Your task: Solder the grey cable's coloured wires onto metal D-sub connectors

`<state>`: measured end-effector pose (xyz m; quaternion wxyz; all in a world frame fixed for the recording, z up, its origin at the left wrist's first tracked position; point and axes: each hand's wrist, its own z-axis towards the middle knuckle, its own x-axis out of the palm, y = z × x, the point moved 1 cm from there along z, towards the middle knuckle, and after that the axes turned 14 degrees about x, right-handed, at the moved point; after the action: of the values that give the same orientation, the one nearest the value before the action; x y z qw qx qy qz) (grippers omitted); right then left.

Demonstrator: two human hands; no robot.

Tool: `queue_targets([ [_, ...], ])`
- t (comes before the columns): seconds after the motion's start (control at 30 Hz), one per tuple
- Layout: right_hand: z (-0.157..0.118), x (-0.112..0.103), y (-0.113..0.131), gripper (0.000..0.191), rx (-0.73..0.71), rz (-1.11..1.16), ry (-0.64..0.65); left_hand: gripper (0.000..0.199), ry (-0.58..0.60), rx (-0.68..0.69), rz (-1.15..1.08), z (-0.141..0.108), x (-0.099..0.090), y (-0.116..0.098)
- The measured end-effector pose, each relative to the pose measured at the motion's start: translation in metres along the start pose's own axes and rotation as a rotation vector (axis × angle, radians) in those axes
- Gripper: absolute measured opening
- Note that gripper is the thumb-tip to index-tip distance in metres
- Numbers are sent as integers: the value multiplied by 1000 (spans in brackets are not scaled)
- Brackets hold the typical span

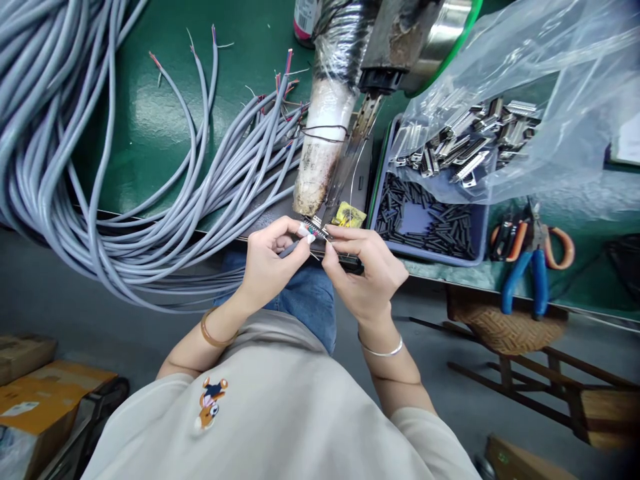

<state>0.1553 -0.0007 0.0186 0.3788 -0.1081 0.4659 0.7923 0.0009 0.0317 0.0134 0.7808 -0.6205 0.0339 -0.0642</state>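
My left hand is closed in a pinch on the end of a grey cable, close to where its thin coloured wires meet a small metal multi-pin connector. My right hand pinches the connector's other end between thumb and fingers. Just above the connector are the sooty end of a white wrapped tube and a soldering iron fixed pointing downward, with a thin solder wire beside it. A yellow sponge-like piece lies by my right fingers.
A large bundle of grey cables with stripped ends covers the left of the green bench. At right, a blue tray holds black sleeves and a plastic bag of metal connectors. Blue-handled pliers lie beside it; a wooden stool stands below.
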Motion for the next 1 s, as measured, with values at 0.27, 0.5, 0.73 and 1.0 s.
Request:
queue_targets([
  [0.27, 3, 2, -1, 15, 1, -11, -16, 17, -33, -36, -59, 5, 5, -5],
  [0.5, 5, 0, 0, 21, -37, -7, -29, 20, -33, -27, -73, 9, 6, -9],
  [0.73, 3, 1, -2, 21, -72, -38, -10, 14, -6, -48, -79, 6, 3, -6],
  [1.0, 2, 1, -1, 21, -45, -26, -18, 14, -11, -60, -76, 6, 5, -8],
])
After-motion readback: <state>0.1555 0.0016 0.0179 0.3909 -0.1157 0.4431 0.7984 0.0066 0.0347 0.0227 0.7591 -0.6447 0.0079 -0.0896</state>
